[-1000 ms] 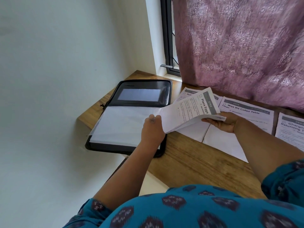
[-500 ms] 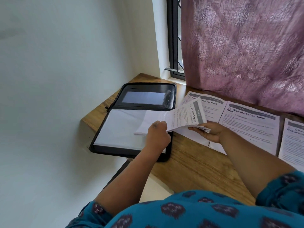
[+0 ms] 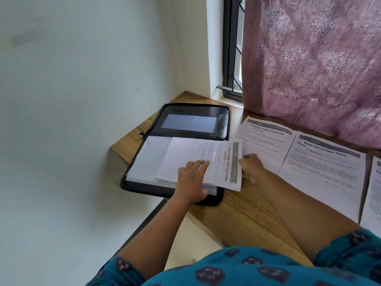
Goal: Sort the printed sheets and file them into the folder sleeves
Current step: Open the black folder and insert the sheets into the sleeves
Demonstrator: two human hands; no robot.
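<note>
Curtain [image 3: 313, 65] behind spread sheets [image 3: 321, 168]

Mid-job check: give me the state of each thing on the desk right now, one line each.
Folder: open flat, sleeves exposed.
Egg Holder sheet: lying partly over the sleeves, right edge overhanging.
Left hand: fingers flat, pressing the sheet.
Right hand: holding the sheet's right edge.
Bedside Table Cleaning sheet: flat, unfiled.
Coffee Table sheet: flat, unfiled.
</note>
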